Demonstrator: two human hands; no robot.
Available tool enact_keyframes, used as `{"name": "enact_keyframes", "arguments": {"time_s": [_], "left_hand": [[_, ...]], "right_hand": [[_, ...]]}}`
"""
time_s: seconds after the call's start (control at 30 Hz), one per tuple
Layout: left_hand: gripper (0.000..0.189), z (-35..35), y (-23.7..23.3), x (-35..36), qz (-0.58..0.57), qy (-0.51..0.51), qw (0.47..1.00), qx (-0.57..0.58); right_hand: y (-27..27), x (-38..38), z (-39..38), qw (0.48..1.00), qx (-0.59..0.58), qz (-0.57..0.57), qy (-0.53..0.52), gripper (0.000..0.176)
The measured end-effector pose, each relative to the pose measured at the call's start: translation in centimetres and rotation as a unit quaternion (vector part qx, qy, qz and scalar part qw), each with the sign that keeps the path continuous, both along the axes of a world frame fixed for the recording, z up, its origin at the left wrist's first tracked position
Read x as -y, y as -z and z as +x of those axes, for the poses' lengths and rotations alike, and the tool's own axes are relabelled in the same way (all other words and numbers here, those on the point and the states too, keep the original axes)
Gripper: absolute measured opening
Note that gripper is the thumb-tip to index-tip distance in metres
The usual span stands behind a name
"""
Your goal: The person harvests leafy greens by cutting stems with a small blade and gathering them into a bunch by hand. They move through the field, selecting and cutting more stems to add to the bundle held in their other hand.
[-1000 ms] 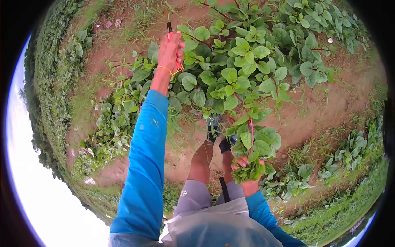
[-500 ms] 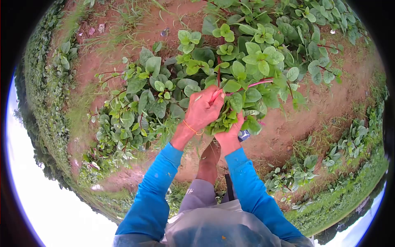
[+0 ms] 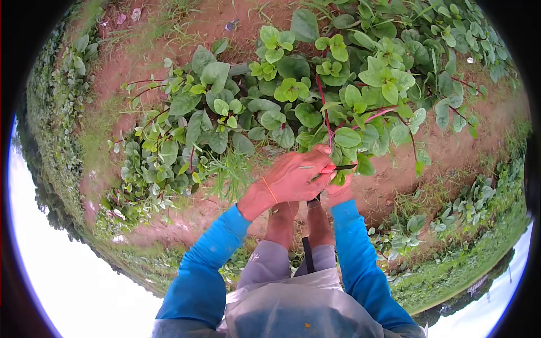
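Note:
My left hand (image 3: 301, 176), with an orange band at the wrist, is closed around a small knife (image 3: 346, 167) with a red handle and a dark blade pointing right. Close against it and partly behind it, my right hand (image 3: 340, 190) is closed on a bunch of Malabar spinach shoots, mostly hidden by the left hand. Just beyond both hands stands a Malabar spinach plant (image 3: 307, 114) with broad green leaves. One of its red stems (image 3: 325, 112) runs down to the fingers of my left hand.
More leafy plants (image 3: 194, 132) spread to the left and up to the far right. Reddish soil (image 3: 445, 147) with grass lies between the rows. My legs (image 3: 280, 228) stand close below the hands. Another plant row (image 3: 411, 228) runs at the right.
Both hands have moved toward my body and somewhat right. The knife blade now shows at the left hand, and the bunch in my right hand is mostly covered by the left.

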State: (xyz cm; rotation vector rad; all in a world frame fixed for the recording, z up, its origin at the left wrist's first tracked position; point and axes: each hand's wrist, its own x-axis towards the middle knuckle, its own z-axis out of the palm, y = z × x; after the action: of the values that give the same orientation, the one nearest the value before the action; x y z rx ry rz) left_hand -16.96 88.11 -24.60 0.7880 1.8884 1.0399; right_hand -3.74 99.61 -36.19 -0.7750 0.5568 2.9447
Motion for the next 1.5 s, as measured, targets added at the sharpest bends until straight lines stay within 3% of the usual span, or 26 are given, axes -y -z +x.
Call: {"name": "enact_keyframes", "arguments": {"time_s": [0.13,0.2,0.23,0.3,0.37,0.47,0.53,0.63,0.67,0.7,0.77,0.8,0.87,1.0,1.07,1.1,1.13,1.17,1.2,1.27,1.37,1.43,1.5], "left_hand": [[0.025,-8.4,-3.1,-0.6,-0.005,-0.096,0.994,-0.049],[0.027,-12.7,-4.4,-1.7,-0.058,-0.089,0.99,-0.091],[0.027,-14.0,-2.9,-2.2,-0.057,-0.087,0.99,-0.091],[0.03,-16.7,1.0,-3.1,-0.116,0.069,0.965,-0.226],[0.034,-17.8,5.0,-5.2,-0.218,0.188,0.936,-0.202],[0.036,-17.2,11.2,-8.2,-0.237,0.23,0.924,-0.192],[0.037,-16.4,13.3,-10.4,-0.363,0.24,0.878,-0.202],[0.038,-16.2,11.9,-9.8,-0.343,0.194,0.89,-0.228],[0.037,-16.1,9.9,-9.0,-0.346,0.172,0.894,-0.229],[0.037,-15.9,7.6,-8.1,-0.35,0.146,0.895,-0.236],[0.032,-14.6,3.9,-6.1,-0.313,0.095,0.895,-0.305],[0.032,-13.4,2.2,-6.0,-0.314,0.1,0.891,-0.312],[0.027,-10.8,0.0,-6.4,-0.118,-0.029,0.973,-0.197],[0.026,-6.8,1.2,-6.3,-0.133,-0.011,0.979,-0.154],[0.024,-4.7,2.3,-5.2,-0.119,-0.098,0.988,0.005],[0.024,-3.5,2.7,-4.8,-0.119,-0.1,0.988,0.007],[0.023,-2.5,2.7,-4.4,-0.103,-0.06,0.991,-0.062],[0.023,-1.5,2.5,-3.9,-0.088,-0.02,0.987,-0.131],[0.021,-0.7,1.7,-3.8,-0.142,-0.036,0.987,-0.068],[0.021,0.4,1.3,-3.0,-0.145,-0.044,0.986,-0.075],[0.023,1.5,1.4,-1.9,-0.106,-0.057,0.989,-0.089],[0.025,0.5,0.7,-1.9,-0.061,-0.063,0.991,-0.102],[0.026,-2.9,-1.0,-2.2,-0.057,0.051,0.997,-0.02]], "right_hand": [[-0.5,-2.7,0.0,0.998,-0.04,-0.003,-0.054,0.054],[-0.2,-3.3,1.0,0.997,-0.039,0.002,-0.071,0.054],[-0.1,-3.5,1.3,0.995,-0.041,0.006,-0.089,0.053],[0.2,-3.2,1.9,0.995,-0.046,0.012,-0.087,0.052],[0.3,-3.1,2.3,0.995,-0.048,0.02,-0.083,0.052],[-0.2,-2.6,2.3,0.995,-0.044,0.041,-0.081,0.053],[-0.1,-1.9,1.9,0.996,-0.051,0.028,-0.063,0.059],[-0.8,-1.5,1.2,1.0,0.003,-0.016,-0.002,0.049],[1.7,-0.7,2.5,1.0,0.003,0.01,0.015,0.066],[1.2,-0.9,2.3,1.0,0.003,0.007,0.021,0.066],[-1.0,-1.4,0.6,0.999,0.016,-0.033,0.017,0.041],[-0.8,-0.9,0.3,0.999,0.001,-0.033,0.031,0.04],[-0.7,-0.5,-0.6,0.999,0.009,-0.034,0.029,0.04],[-1.1,0.0,-1.8,0.998,-0.024,-0.042,0.05,0.042],[-0.7,-0.3,-1.6,0.997,0.034,-0.041,0.049,0.045],[-0.3,-0.4,-1.3,0.993,0.094,-0.042,0.05,0.048],[0.0,-0.5,-1.6,0.99,0.041,-0.115,0.075,0.056],[0.1,-0.7,-1.7,0.99,0.042,-0.117,0.07,0.056],[-0.7,-1.1,-2.4,0.997,0.007,-0.057,0.046,0.057],[-0.7,-1.2,-2.9,0.999,-0.02,0.023,0.032,0.057],[2.3,-0.2,-0.6,0.995,-0.055,-0.053,0.066,0.059],[2.2,0.0,0.3,0.998,-0.008,-0.033,0.049,0.058],[2.0,-0.3,0.9,0.986,0.156,0.059,0.02,0.057]]}}
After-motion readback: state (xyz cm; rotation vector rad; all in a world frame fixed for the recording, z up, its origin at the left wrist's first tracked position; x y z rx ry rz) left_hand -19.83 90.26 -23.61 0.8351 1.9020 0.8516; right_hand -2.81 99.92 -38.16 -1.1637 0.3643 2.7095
